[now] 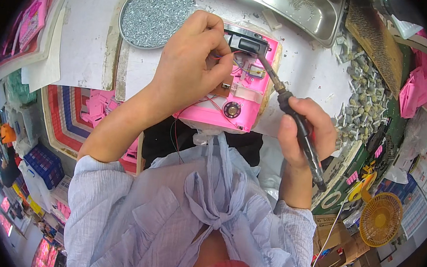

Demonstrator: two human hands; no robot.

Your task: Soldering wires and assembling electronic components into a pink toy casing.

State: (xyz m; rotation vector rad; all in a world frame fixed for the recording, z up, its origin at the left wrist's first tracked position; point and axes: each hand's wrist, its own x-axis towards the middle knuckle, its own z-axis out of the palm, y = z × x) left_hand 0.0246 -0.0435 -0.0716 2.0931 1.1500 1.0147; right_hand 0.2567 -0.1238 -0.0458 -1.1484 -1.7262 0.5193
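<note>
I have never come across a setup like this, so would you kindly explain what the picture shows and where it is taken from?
There is no robot here: a person works with two bare hands. The single picture comes from a fisheye camera on the person's head, looking down, so straight edges bend toward the rim. The right hand holds a soldering iron by its black handle, its tip over a pink casing. The left hand bends its fingers over the casing's thin wires; what it pinches is hidden. Beyond, on the white table, are a round bowl of small silvery metal pieces and a steel tray.
</note>
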